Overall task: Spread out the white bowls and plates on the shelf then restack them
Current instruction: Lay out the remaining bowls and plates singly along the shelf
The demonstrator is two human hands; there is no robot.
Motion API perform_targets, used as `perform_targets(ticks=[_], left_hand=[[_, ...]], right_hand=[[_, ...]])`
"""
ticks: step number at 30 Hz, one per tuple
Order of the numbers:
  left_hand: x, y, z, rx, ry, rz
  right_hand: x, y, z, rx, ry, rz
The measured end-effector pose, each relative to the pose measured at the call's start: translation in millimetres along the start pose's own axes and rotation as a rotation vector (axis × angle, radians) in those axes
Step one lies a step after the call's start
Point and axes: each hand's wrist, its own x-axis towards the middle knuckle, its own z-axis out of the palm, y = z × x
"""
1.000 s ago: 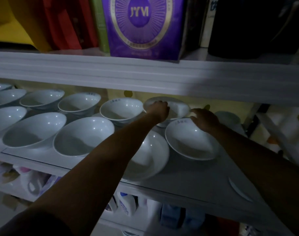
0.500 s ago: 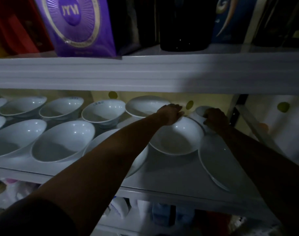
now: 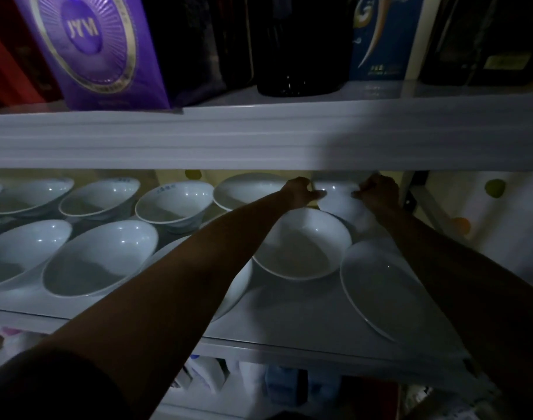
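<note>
Bowls (image 3: 101, 262) are showing glossy white; back-row bowl (image 3: 174, 204) is carrying small blue lettering nr rim. Small bowl (image 3: 339, 201) & plate (image 3: 380, 283) are reading plain white, shelf (image 3: 289, 316) pale grey-white. Purple box (image 3: 107, 56) is wearing gold ring, sunburst lines, pale letters. Blue box (image 3: 380, 40) is showing gold swirl. Wall (image 3: 471, 192) is showing cream w/ green & orange dots.

The only bare stretch of shelf (image 3: 289, 316) I can see runs along its front edge, before the centre bowl (image 3: 301, 247) and the plate (image 3: 380, 283). To the left, two rows of bowls (image 3: 98, 259) sit nearly rim to rim. The upper shelf lip (image 3: 198, 140) hangs low over the back row, and at the back right the small bowl (image 3: 338, 204) sits near the frame post (image 3: 422, 204).
</note>
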Motion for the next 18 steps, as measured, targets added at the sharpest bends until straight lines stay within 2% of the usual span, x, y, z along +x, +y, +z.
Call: perform_targets(ticks=[3,7,9,13,15,16,17,18], left_hand=[[7.1,8.2,5.4,0.022,0.033,-0.001],[7.0,19.0,5.7,0.013,0.209,0.099],[3.9,22.3,5.5,0.092,0.279,0.174],[-5.6,21.8,9.5,0.221,0.311,0.328],[-8.7,20.6,13.6,0.319,0.301,0.396],[-11.8,21.9,14.9,0.386,0.298,0.404],[-14.4,24.9,16.8,0.458,0.290,0.413],[-16.4,26.3,19.8,0.478,0.289,0.420]], right_hand=[[-1.7,-4.3,0.8,0.341,0.003,0.102],[-5.4,-8.6,-4.3,0.637,-0.098,0.194],[-5.3,-8.8,-5.7,0.644,-0.176,0.223],[-2.8,1.5,-1.8,0.655,-0.288,0.359],[-6.3,7.6,-1.1,0.685,-0.337,0.348],[-2.0,6.0,-1.8,0.777,-0.327,0.386],[-4.4,5.5,-3.6,0.734,-0.326,0.347],[-0.6,4.5,-3.7,0.796,-0.269,0.407]])
